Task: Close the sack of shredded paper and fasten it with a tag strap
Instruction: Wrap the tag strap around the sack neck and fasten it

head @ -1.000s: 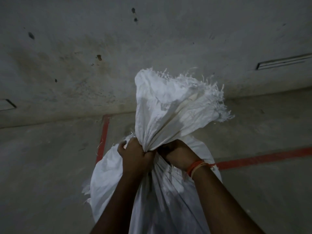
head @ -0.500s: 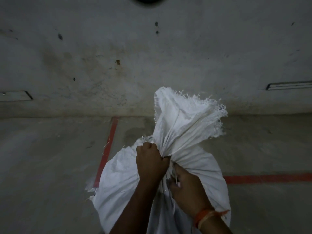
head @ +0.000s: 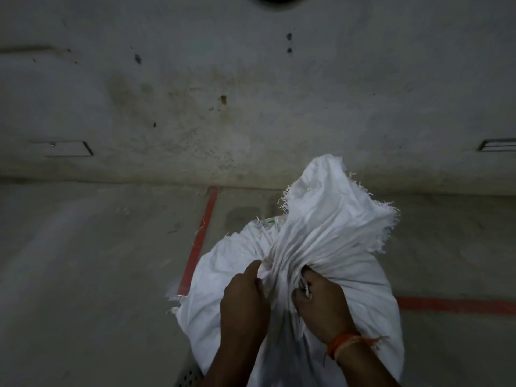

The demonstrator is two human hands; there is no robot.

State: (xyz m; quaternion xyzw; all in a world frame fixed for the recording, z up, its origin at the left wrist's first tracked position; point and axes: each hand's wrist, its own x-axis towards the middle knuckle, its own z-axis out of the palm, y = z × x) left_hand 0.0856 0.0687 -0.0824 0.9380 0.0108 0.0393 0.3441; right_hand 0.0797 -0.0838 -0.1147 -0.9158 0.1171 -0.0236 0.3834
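Observation:
A full white woven sack [head: 231, 280] stands on the floor in front of me. Its frayed mouth [head: 335, 208] is bunched into a twisted neck that leans up and to the right. My left hand [head: 243, 300] grips the neck from the left side. My right hand [head: 321, 300] grips it from the right, an orange thread band on its wrist. A small pale piece, possibly the tag strap [head: 305, 289], shows between the right fingers; I cannot tell for sure. The sack's contents are hidden.
Grey concrete floor with red painted lines [head: 199, 238] to the left and right of the sack. A stained wall [head: 251, 107] rises close behind. A perforated grey object [head: 190, 377] sits at the bottom edge beside my left arm.
The sack has sunk lower in view and its mouth leans further right. My right hand moved from below the neck up onto its right side, both hands now gripping level.

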